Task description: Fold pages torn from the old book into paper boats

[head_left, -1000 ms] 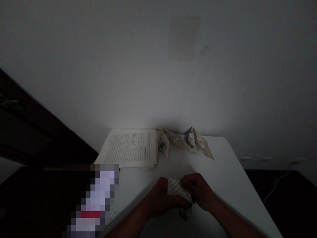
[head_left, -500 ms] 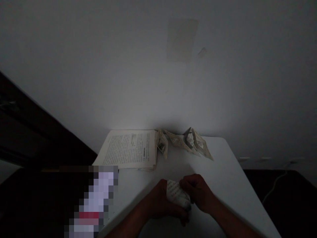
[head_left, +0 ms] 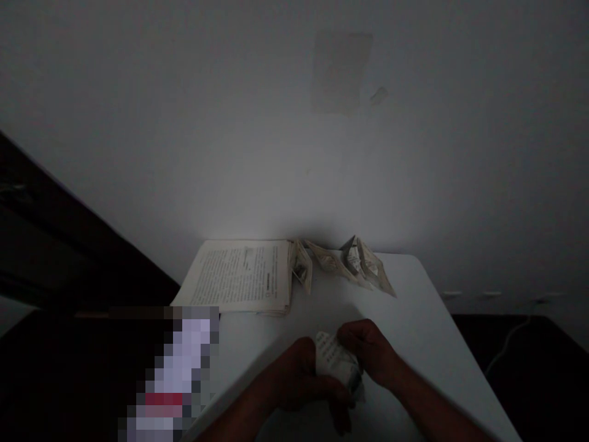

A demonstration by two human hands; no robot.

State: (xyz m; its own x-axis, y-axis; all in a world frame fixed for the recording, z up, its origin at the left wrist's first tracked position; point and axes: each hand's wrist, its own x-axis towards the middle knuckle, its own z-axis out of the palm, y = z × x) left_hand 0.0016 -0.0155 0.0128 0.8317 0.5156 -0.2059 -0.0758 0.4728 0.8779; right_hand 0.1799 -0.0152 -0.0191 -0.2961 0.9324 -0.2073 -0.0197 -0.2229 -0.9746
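Observation:
Between my two hands, low over the near part of the table, is a small piece of folded printed paper. My left hand is closed on its left and lower edge, the thumb lying along the near side. At the upper right edge, my right hand pinches the paper with its fingers curled. A darker gap or fold shows at the paper's lower right. The underside of the paper and some fingertips are hidden.
A stack of printed sheets lies at the table's back left. Several folded paper shapes stand along the back edge near the wall. The white table has a rounded far corner. A cable hangs at the right.
The folded paper has shifted slightly right and tilted, showing more of its lower right side. Both hands keep hold of it and have moved a little with it.

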